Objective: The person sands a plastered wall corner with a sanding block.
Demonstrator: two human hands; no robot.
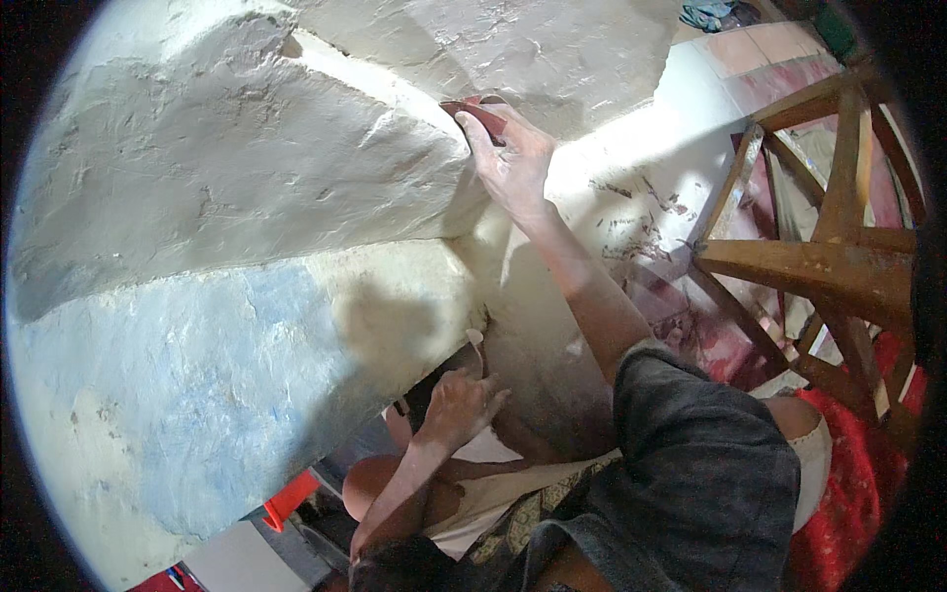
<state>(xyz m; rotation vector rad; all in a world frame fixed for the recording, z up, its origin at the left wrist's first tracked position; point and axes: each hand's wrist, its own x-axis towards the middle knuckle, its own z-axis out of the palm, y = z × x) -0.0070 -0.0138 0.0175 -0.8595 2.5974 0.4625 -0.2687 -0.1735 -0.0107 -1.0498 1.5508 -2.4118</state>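
My right hand (514, 152) grips a folded piece of reddish-brown sandpaper (473, 115) between thumb and fingers. It is up against the rough white plaster wall (222, 155), at the end of a brightly lit groove (370, 78). Lower down, my left hand (460, 407) is beside the edge of a wall section with worn blue and cream paint (222, 385). A thin piece with a pale rounded end (475, 337) rises by its fingers; whether the hand holds it, I cannot tell. The left palm is hidden.
On the right stands a wooden frame with crossing legs (806, 266), close to my right arm. Red cloth (843, 459) lies beneath it. An orange-red object (292, 496) and a pale flat panel (240, 559) show at lower left. Bluish cloth (706, 16) is at top right.
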